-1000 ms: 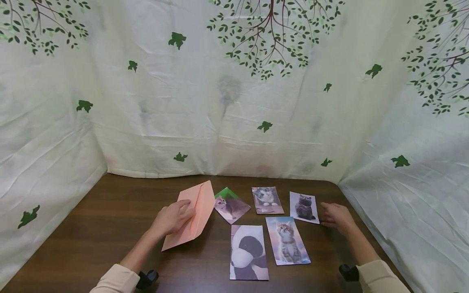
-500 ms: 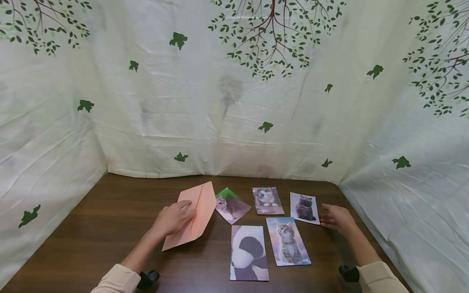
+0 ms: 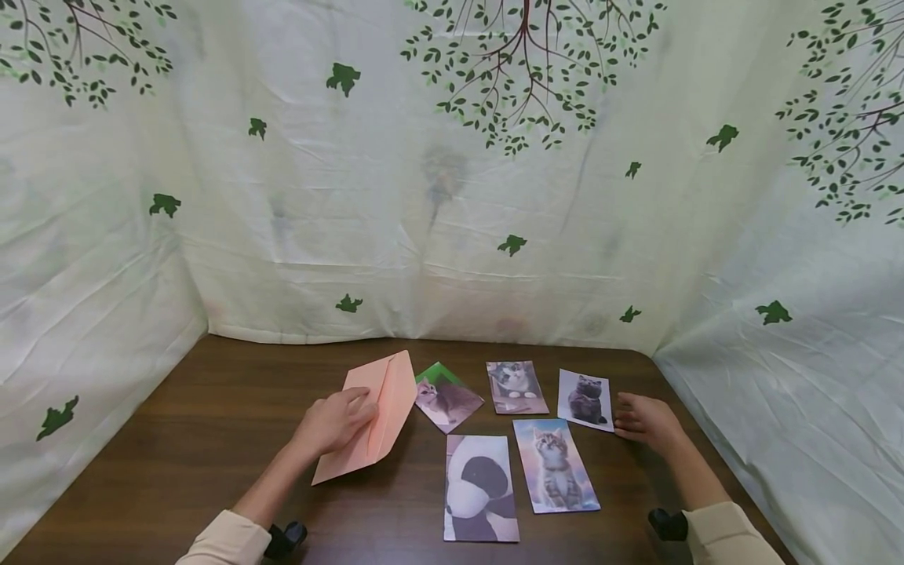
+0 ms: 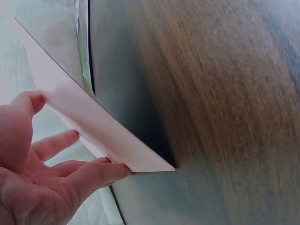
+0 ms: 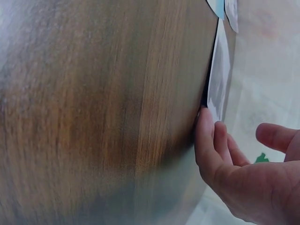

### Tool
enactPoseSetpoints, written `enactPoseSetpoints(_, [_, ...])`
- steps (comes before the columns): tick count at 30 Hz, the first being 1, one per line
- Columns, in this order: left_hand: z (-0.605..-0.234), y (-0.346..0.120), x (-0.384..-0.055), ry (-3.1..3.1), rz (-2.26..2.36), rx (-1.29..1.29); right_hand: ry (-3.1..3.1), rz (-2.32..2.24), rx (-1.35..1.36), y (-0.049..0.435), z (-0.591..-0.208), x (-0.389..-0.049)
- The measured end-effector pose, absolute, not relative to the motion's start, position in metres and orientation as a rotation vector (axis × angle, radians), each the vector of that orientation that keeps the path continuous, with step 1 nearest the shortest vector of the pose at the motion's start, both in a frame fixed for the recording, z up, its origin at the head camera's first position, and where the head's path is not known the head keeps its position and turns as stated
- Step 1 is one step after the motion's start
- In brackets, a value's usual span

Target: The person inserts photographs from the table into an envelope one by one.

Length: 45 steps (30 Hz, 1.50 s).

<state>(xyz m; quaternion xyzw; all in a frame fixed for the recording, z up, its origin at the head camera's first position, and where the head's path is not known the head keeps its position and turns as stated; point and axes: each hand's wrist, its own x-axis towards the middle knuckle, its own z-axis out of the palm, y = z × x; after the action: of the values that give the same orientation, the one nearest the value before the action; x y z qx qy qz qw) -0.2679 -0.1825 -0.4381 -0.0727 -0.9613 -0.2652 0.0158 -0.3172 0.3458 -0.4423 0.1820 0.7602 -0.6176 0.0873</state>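
A salmon-pink envelope [image 3: 384,412] stands tilted on the left of the cards, one corner down on the wood. My left hand [image 3: 335,420] holds it; in the left wrist view the thumb and spread fingertips [image 4: 70,138] meet its face and lower edge. At the far right, the fingertips of my right hand [image 3: 650,424] touch the right edge of a dark-cat photo card [image 3: 586,399]. From the right wrist view, my fingers [image 5: 206,140] lie loosely extended at that card's edge, with the thumb apart.
Other cards lie on the brown table [image 3: 212,424]: a pinkish cat with a green corner [image 3: 448,396], a grey kitten [image 3: 515,386], a striped kitten [image 3: 555,467] and a black-and-white plush picture [image 3: 480,488]. A leaf-printed curtain [image 3: 452,298] rises behind.
The dark-cat card has shifted very slightly left, with my right hand moving along at its edge. My left hand and the envelope stay as they were.
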Motion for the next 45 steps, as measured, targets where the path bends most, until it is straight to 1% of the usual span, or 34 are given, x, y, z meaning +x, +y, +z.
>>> enactPoseSetpoints(7, [-0.439, -0.182, -0.269, -2.988, -0.826, -0.229, 2.218, -1.900, 0.581, 0.346, -0.444, -0.318])
enactPoseSetpoints(25, [-0.438, -0.182, -0.268, -2.986, -0.837, -0.216, 1.953, -2.081, 0.526, 0.344, -0.439, -0.318])
enactPoseSetpoints(45, [-0.438, -0.181, -0.268, -2.984, -0.822, -0.226, 1.879, -2.061, 0.571, 0.341, -0.434, -0.328])
